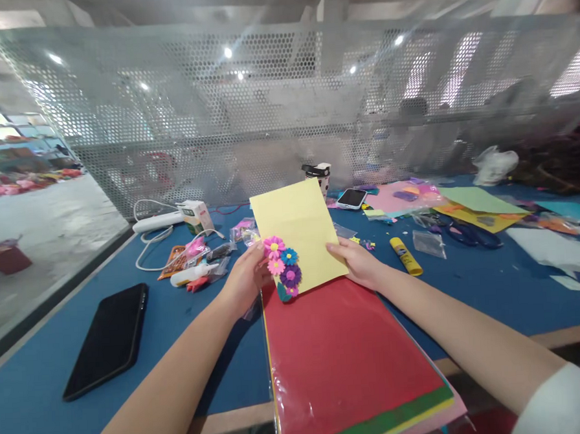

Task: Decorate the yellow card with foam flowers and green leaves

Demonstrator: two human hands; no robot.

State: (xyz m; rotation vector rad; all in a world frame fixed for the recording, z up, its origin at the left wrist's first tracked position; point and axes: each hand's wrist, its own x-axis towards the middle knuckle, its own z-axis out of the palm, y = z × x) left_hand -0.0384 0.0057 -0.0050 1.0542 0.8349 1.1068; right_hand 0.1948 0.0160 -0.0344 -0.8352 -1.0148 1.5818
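A pale yellow card (300, 223) is held up and tilted towards me, between both hands. Paper flowers (290, 276) in pink, blue and purple, with a green leaf, cover its lower left corner. My left hand (247, 271) grips the card's left edge beside the flowers, its fingers partly behind the card. On the right edge, my right hand (356, 260) pinches the card with the thumb in front. Below the card lies a stack of coloured sheets (346, 356) in a clear sleeve, red on top, reaching over the table's front edge.
On the blue table (200, 351), a black tablet (106, 340) lies left, near a white glue bottle (192, 274) and a small box (196, 217). A yellow glue stick (405, 256), phone (351, 198), lidded cup (323, 174) and scissors (473, 233) lie or stand beyond. A perforated metal screen (265, 114) closes the back.
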